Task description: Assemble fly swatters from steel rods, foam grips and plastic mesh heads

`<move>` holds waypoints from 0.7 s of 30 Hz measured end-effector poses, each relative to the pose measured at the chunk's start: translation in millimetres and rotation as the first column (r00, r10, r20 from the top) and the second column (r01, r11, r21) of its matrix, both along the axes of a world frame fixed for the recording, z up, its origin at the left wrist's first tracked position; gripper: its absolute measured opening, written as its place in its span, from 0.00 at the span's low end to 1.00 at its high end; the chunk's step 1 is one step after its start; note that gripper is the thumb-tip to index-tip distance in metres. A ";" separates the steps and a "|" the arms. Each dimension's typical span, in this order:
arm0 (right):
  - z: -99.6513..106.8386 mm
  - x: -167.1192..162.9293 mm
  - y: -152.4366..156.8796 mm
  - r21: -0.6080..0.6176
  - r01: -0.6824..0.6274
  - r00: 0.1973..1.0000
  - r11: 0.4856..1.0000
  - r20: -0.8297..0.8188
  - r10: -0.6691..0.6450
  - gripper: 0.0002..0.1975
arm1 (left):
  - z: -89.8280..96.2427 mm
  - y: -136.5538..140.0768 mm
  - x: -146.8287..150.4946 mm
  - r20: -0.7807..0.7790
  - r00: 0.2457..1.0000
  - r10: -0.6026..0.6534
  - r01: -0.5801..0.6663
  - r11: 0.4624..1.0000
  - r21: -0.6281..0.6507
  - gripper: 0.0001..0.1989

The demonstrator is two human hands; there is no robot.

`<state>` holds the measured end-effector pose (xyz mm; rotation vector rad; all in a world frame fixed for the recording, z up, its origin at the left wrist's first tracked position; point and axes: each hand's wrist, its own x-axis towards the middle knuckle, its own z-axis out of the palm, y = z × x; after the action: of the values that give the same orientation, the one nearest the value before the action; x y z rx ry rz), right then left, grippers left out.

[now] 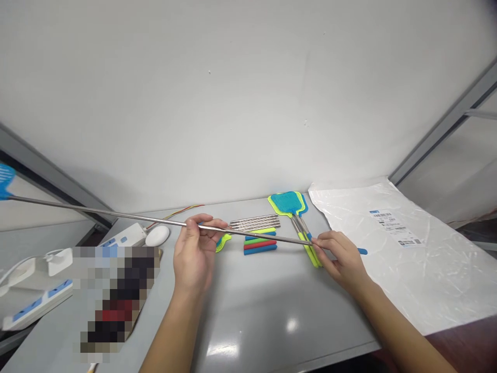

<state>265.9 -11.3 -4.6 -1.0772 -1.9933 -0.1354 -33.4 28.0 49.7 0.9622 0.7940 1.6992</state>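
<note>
A fly swatter with a long, thin metal telescopic rod (248,234) stretches across the view, extended. Its blue head (5,181) is cut off by the left edge, and its blue handle end (362,251) sticks out past my right hand (339,259). That hand pinches the rod near the handle. My left hand (196,254) supports the rod further along, fingers curled round it. Beyond lie several metal rods (254,223) and several coloured handle tubes (260,242). Finished-looking swatters (289,203) with blue and yellow-green heads are stacked behind the right hand. A yellow-green swatter head (223,243) is partly hidden by my left hand.
A white plastic mailing bag (427,280) with a label covers the table's right side. At the left are power strips (42,305) with plugs, a white round object (157,236) and a pixelated item (120,295). A pale wall (248,103) stands behind the grey table (267,311).
</note>
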 end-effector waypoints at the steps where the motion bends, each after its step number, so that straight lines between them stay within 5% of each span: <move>1: -1.0 0.0 0.2 -0.001 -0.006 1.000 1.000 0.004 0.006 0.09 | 0.3 -0.5 0.2 0.001 1.000 -0.001 0.001 1.000 0.003 0.15; 12: 0.5 -1.1 1.2 0.053 0.059 0.996 0.997 0.070 -0.063 0.10 | -1.2 -1.4 -1.3 0.040 0.999 0.001 0.002 0.997 -0.072 0.15; 21: -5.0 19.6 5.0 -0.111 0.186 0.967 0.976 0.198 -0.161 0.07 | -7.9 6.1 -1.1 0.029 0.998 0.056 -0.053 0.996 -0.075 0.15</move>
<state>285.6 -6.3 -9.6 -1.3672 -2.0954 -0.2104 -34.5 34.1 41.7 0.8687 0.8642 1.7150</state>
